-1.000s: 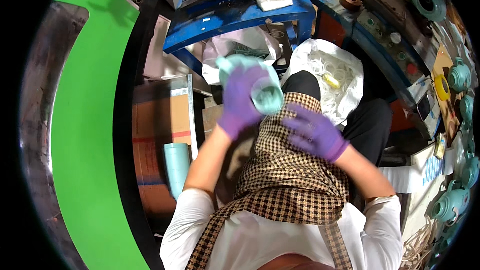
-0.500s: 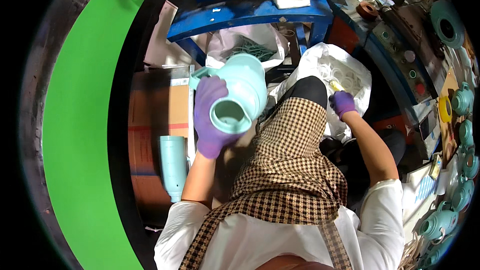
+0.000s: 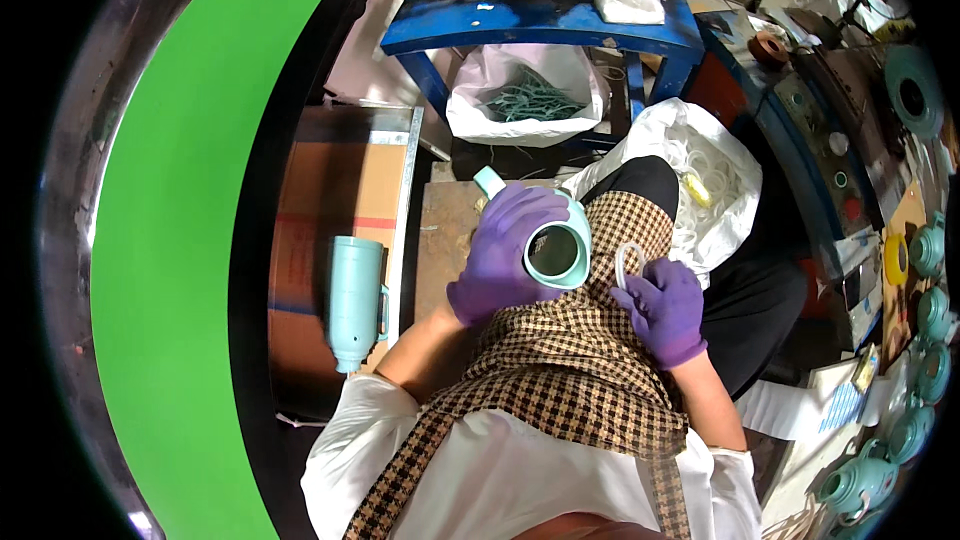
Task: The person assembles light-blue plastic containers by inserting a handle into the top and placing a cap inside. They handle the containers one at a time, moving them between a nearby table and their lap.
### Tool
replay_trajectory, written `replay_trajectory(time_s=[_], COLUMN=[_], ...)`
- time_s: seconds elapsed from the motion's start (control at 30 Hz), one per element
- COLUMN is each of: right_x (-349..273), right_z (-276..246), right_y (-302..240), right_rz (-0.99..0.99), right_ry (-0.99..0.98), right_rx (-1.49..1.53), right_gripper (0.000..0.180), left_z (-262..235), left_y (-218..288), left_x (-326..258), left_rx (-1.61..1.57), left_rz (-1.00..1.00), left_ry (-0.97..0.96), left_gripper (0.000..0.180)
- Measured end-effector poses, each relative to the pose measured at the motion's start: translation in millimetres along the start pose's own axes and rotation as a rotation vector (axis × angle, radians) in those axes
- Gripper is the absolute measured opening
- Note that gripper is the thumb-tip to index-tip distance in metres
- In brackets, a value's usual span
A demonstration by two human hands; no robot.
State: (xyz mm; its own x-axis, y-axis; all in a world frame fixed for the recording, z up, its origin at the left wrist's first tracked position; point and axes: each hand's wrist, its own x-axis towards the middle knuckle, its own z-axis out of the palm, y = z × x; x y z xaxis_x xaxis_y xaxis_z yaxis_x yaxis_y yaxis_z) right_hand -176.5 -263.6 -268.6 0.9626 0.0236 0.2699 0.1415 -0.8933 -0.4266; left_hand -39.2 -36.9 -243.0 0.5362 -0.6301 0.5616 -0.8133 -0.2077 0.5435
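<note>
My left hand (image 3: 505, 250), in a purple glove, is wrapped round a teal jug-shaped flask body (image 3: 580, 232) with a side handle. The round open mouth of the flask faces up toward me, above my checked apron. Just to its right, my gloved right hand (image 3: 664, 312) pinches a translucent white ring (image 3: 624, 258), held apart from the mouth. Beyond that hand, a white sack (image 3: 738, 168) holds many similar rings and a small yellow item (image 3: 697, 190).
A second teal flask body (image 3: 355, 302) lies on a brown carton (image 3: 300, 270) at left, beside a green conveyor belt (image 3: 170, 270). Ahead is a blue bench (image 3: 540, 25) above a bag of green strips (image 3: 535, 98). Several teal flask parts (image 3: 860, 480) line the right side.
My right hand has come from the white sack toward the flask, now with a ring in its fingers. My left hand has brought the flask rightward and tipped its mouth upward.
</note>
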Motion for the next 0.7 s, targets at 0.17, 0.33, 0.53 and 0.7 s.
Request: replay_trajectory(time_s=[0.17, 0.33, 0.53, 0.7], right_x=[21.5, 45.2, 45.4, 31.6], right_z=[-23.3, -23.4, -2.5, 16.9], right_y=[-15.7, -33.0, -35.8, -34.3], right_rz=[-0.187, -0.287, -0.130, -0.024], right_ry=[0.174, 0.018, 0.071, 0.005], right_rx=[0.638, 0.829, 0.582, 0.355], right_gripper=[0.029, 0.038, 0.021, 0.008], left_z=[2.7, 8.0, 17.4, 35.4], left_y=[4.0, 4.1, 15.3, 20.1], left_x=[12.6, 19.2, 22.8, 18.6], left_rx=[0.028, 0.052, 0.068, 0.131], left_rz=[0.052, 0.091, 0.027, 0.012], left_ry=[-0.031, -0.056, -0.112, -0.182], left_gripper=[0.066, 0.063, 0.059, 0.056])
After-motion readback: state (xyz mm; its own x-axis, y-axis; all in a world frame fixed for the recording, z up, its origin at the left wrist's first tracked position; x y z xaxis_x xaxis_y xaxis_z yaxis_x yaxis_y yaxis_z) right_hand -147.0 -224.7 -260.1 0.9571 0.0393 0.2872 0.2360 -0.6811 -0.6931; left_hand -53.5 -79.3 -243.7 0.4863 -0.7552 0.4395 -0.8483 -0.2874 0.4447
